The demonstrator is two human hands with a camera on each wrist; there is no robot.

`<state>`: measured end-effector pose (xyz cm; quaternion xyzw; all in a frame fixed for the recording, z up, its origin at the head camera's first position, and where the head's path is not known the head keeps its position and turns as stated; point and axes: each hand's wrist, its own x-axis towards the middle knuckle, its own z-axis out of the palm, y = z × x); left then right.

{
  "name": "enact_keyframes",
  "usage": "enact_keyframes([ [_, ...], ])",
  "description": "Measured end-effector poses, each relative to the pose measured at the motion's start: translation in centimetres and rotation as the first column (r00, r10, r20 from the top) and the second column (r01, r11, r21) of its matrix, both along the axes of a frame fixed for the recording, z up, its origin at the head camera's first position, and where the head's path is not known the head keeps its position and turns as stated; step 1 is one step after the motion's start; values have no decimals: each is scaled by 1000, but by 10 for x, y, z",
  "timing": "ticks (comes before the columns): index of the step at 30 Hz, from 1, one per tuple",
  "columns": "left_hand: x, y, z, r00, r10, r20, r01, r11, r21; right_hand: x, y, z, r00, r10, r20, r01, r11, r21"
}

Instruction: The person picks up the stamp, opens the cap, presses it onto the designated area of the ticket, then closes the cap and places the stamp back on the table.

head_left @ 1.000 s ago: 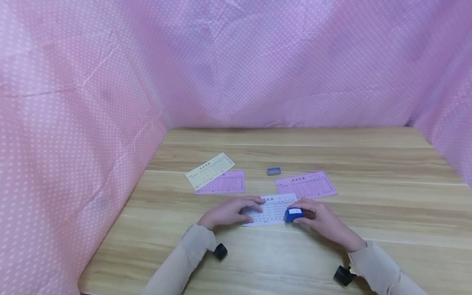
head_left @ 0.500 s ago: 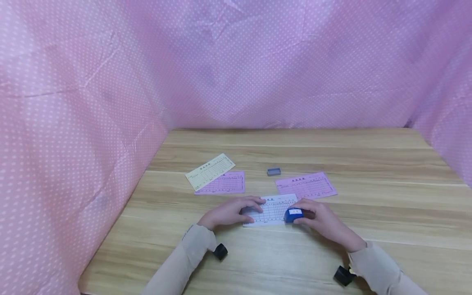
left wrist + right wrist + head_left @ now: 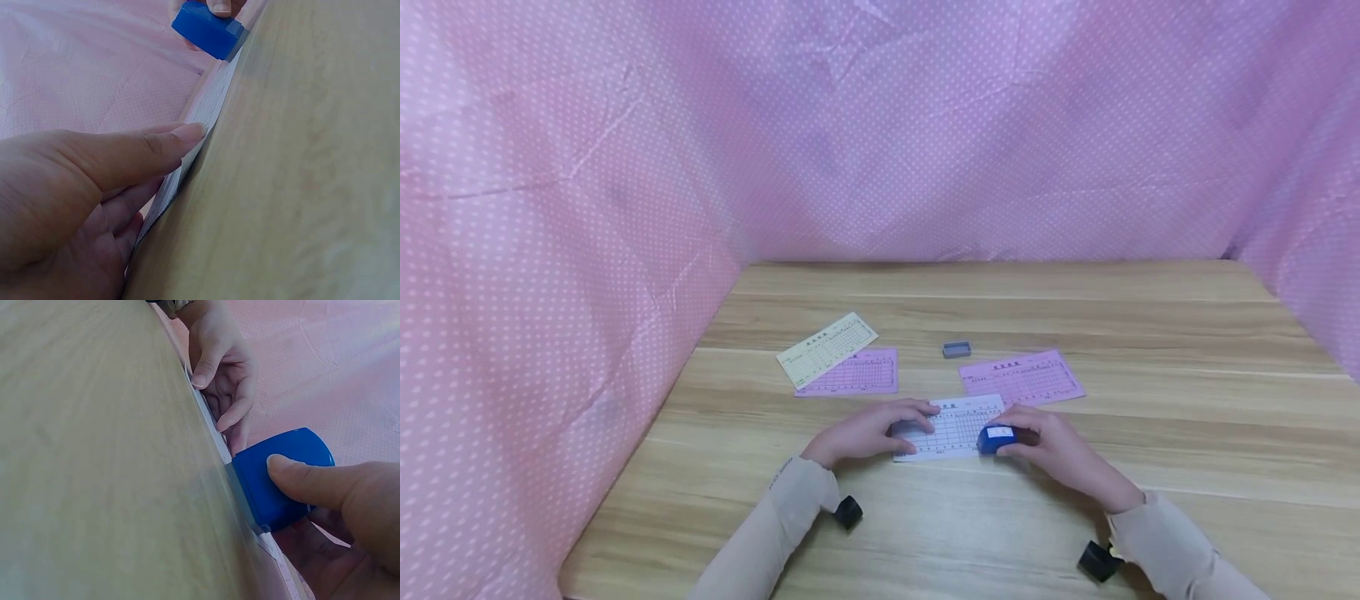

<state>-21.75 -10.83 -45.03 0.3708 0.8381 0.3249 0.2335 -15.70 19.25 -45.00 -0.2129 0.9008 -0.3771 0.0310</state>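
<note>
Blue stamp [image 3: 991,442] sits pinched in the right hand [image 3: 1062,452], left hand [image 3: 867,432] spread on paper [image 3: 953,430].

Soft light; pale glare on table [image 3: 970,525]; wrist views dimmer, hazier

My wooden worktop [image 3: 1165,333], yellow slip [image 3: 827,351] overlapping left pink slip [image 3: 863,377], grey tray [image 3: 957,354] far, right pink slip [image 3: 1022,377], white slip [image 3: 957,427] near

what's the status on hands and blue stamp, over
Right hand gripping blue stamp, at right end of white slip. Left hand resting on its left end. Nothing seen blocking the stamp.
</note>
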Motion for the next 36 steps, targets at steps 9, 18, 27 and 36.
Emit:
enact_keyframes([
  [9, -1, 2, 1, 1000, -10, 25, 9, 999, 31, 0, 0, -1, 1000, -8, -30, 8, 1000, 8],
  [18, -1, 0, 0, 1000, -8, 17, 7, 1000, 18, 0, -1, 1, 1000, -16, -2, 16, 1000, 15],
  [27, 2, -2, 2, 999, 11, 39, -12, 1000, 18, -1, -4, 3, 999, -9, 36, 8, 1000, 19],
  [36, 1, -1, 1, 999, 6, 40, -6, 1000, 13, -1, -3, 6, 1000, 12, 21, -13, 999, 29],
])
